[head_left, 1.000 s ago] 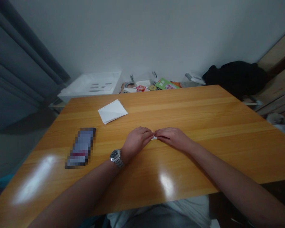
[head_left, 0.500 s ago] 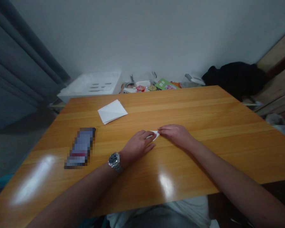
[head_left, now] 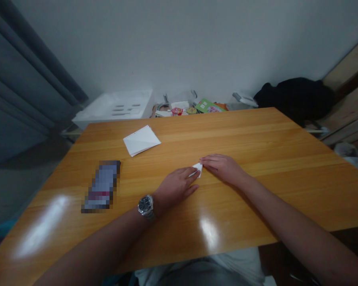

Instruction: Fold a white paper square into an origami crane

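near the middle of the frame, both hands meet over a small white folded paper (head_left: 197,169) that lies on the wooden tabletop (head_left: 271,159). the left hand (head_left: 176,187) comes in from the lower left, palm down and flat on the wood, its fingers (head_left: 188,173) stretched out and resting on the near-left edge of the paper. a silver wristwatch (head_left: 145,205) sits on that wrist. the right hand (head_left: 223,168) reaches in from the lower right, its fingers curled and their tips pressed on the right side of the paper; whether they pinch it or only press it down cannot be told. only a small white corner of the paper shows between the two hands.

left of centre lies a dark, pixelated oblong object (head_left: 101,185), well apart from the hands. further up and left of centre lies a white notepad (head_left: 141,140). beyond the far edge of the tabletop, in the upper middle, stand a white tray (head_left: 116,105) and some small colourful packets (head_left: 197,107). a black bag (head_left: 295,97) sits at the upper right.
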`<action>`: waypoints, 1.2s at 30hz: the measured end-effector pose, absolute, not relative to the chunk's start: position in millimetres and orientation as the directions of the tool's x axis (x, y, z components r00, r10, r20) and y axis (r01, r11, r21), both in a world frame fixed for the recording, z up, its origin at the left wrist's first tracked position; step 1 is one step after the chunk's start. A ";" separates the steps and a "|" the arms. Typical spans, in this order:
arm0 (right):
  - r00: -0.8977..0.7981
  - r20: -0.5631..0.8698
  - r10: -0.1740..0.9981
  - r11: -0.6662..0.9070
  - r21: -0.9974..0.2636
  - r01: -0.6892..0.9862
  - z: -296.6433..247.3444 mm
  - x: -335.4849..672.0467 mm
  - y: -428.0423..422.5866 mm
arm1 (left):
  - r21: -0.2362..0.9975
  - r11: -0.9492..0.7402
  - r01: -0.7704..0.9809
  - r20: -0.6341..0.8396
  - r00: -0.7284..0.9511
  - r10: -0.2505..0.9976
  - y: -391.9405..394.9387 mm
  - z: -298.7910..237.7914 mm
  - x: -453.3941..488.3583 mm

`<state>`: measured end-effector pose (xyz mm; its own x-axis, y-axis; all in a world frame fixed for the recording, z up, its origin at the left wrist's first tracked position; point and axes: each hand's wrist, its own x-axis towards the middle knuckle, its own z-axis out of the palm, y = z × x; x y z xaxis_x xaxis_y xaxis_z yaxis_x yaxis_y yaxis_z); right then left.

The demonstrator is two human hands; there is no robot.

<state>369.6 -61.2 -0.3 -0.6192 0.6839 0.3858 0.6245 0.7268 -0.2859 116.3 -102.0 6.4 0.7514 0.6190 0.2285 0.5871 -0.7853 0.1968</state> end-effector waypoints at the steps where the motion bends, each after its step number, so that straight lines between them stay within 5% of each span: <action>1: -0.625 0.382 0.681 0.731 -0.306 0.610 1.4 370.2 -62.8 | 0.196 -0.783 0.590 0.229 0.749 0.622 -103.0 6.2 117.1; 24: -0.746 0.188 0.639 0.759 -0.305 0.575 0.9 385.5 -61.9 | 0.076 -0.820 0.568 0.233 0.789 0.568 -107.3 1.7 125.2; 32: -0.594 0.224 0.772 0.610 -0.524 0.594 -1.1 394.3 -64.9 | 0.125 -0.795 0.593 0.234 0.762 0.604 -109.7 -0.9 124.7; 36: -0.600 0.236 0.765 0.622 -0.514 0.591 0.4 395.8 -69.0 | 0.103 -0.804 0.586 0.231 0.772 0.593 -110.0 0.6 124.9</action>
<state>395.8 -69.0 0.4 -0.5997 0.7645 0.2364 0.5907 0.6222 -0.5137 124.9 -110.0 0.6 0.7718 0.5925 0.2307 0.5861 -0.8036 0.1032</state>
